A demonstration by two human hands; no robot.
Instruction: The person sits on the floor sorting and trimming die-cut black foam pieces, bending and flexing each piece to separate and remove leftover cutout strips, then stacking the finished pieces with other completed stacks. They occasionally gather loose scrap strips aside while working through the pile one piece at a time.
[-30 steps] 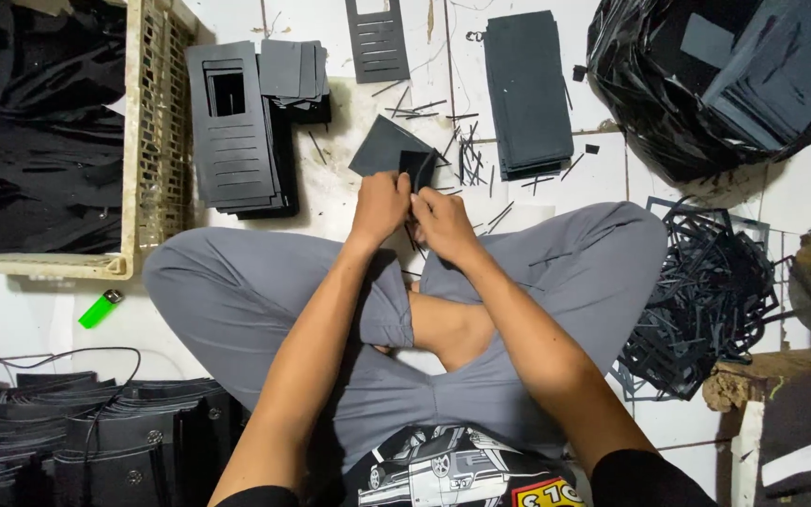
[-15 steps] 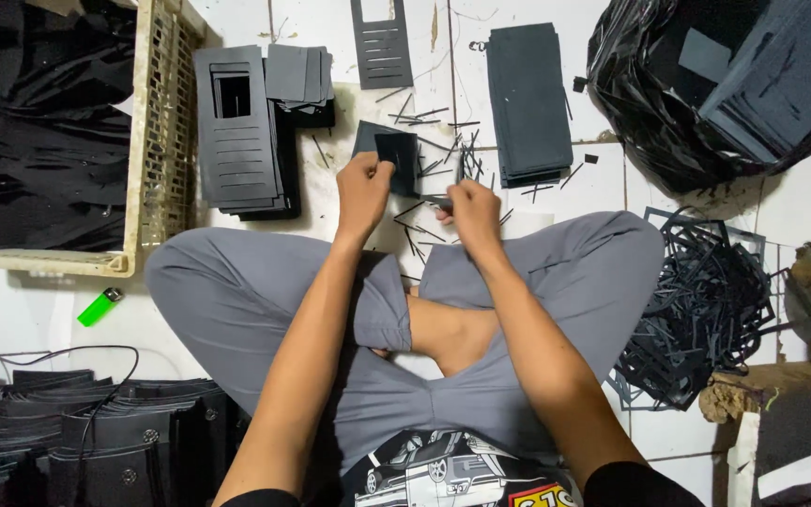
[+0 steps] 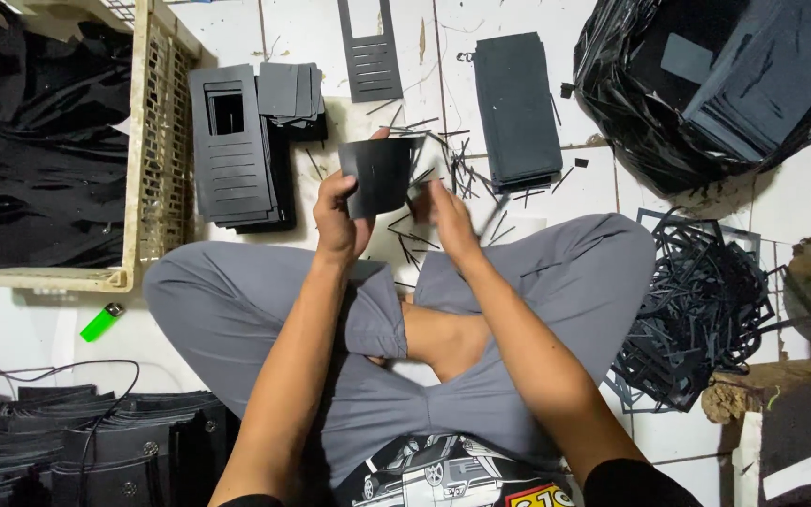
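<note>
Crossed legs in grey trousers (image 3: 265, 310) fill the foreground on a white tiled floor (image 3: 11, 329). Just beyond the knees, the left hand (image 3: 338, 221) pinches a black card piece (image 3: 380, 176) upright, fingers closed on its left edge. The right hand (image 3: 451, 221) is blurred beside it; its grip cannot be told. Holding the card steady near its edge would help clean trimming. Farther off lie black offcut strips (image 3: 443, 155) and card stacks (image 3: 516, 111)

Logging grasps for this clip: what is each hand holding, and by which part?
The left hand holds a black cut sheet piece by its lower left edge. The right hand is blurred beside the piece's right edge; whether it grips anything cannot be told.
</note>
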